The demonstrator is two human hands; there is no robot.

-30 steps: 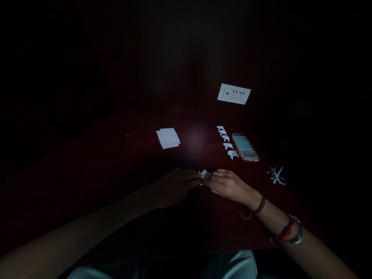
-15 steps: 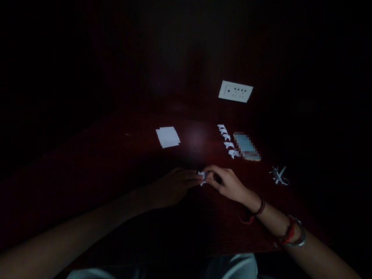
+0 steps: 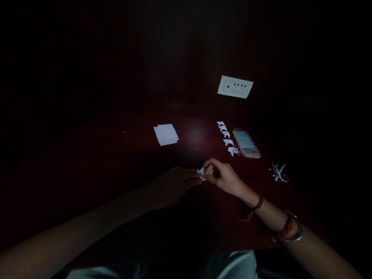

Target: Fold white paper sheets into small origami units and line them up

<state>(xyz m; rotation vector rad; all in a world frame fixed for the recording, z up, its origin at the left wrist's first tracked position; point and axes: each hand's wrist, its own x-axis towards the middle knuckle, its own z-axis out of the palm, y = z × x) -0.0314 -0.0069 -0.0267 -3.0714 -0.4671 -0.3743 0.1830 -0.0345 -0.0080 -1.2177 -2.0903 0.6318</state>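
A small folded piece of white paper (image 3: 200, 171) lies on the dark red table between my hands. My left hand (image 3: 173, 186) comes in from the left with its fingers stretched out, and the fingertips rest on the paper's left and lower part. From the right, my right hand (image 3: 228, 179) pinches the paper's right edge between thumb and forefinger, its other fingers curled. Part of the paper is hidden under the fingers. Farther back on the right, several small folded white paper figures (image 3: 226, 134) stand in a slanting row.
Flat white paper sheets (image 3: 166, 135) lie stacked at back left. A phone (image 3: 246, 143) with a blurred screen lies beside the row. Thin paper strips (image 3: 279, 173) form a loose heap at right. A socket plate (image 3: 235, 86) is on the wall. The surroundings are very dark.
The right forefinger and thumb have shifted slightly on the folded paper, and the forefinger is arched higher. My left hand stays nearly in place. The whole view has tilted a little.
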